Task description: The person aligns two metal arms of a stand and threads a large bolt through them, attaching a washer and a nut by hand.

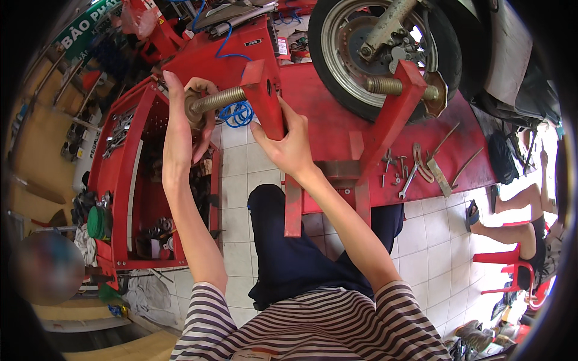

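Observation:
A thick threaded screw runs level into the top of a red steel clamp arm. My left hand is around the screw's round outer end, with some fingers curled behind it and one digit pointing up. My right hand grips the clamp arm from the near side, thumb on its left and fingers partly hidden behind it. To the right stands a matching clamp arm. Its own screw ends in a worn metal plate beside a motorbike wheel.
On the red lift table lie a wrench, several bolts and metal strips. A red tool trolley stands left. A coiled blue hose hangs beyond the left screw. At the right, another person's legs show beside a red plastic chair.

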The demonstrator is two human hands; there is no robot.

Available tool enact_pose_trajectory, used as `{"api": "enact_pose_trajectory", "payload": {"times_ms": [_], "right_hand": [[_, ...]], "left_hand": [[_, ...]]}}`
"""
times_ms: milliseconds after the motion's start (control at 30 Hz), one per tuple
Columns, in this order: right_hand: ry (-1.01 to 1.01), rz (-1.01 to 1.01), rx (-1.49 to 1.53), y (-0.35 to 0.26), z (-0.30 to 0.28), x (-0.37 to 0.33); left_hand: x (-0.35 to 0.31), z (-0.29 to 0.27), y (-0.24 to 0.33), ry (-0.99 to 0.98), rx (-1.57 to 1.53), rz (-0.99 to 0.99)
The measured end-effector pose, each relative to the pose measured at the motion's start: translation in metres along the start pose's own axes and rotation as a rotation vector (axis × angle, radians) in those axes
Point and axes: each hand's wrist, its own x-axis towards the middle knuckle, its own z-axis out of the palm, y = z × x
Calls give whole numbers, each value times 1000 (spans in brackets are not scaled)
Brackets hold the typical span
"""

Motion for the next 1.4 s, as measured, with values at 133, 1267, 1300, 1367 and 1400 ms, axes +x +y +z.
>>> {"api": "enact_pose_trajectory", "payload": {"times_ms": [133,1267,1300,1367,1400], "right_hand": [[-76,140,47,-16,-4,3],[47,62,251,-62,9,48],[50,60,240,-63,9,48],[58,81,227,-65,8,48],[64,103,224,-67,6,48]], "left_hand": [[0,-6,-12,-86,-49,-7],[11,-23,-57,-140,-358,400],[8,-20,-53,-107,-312,377],[7,-11,-45,-94,-329,388],[7,-9,-44,-91,-339,392]]}}
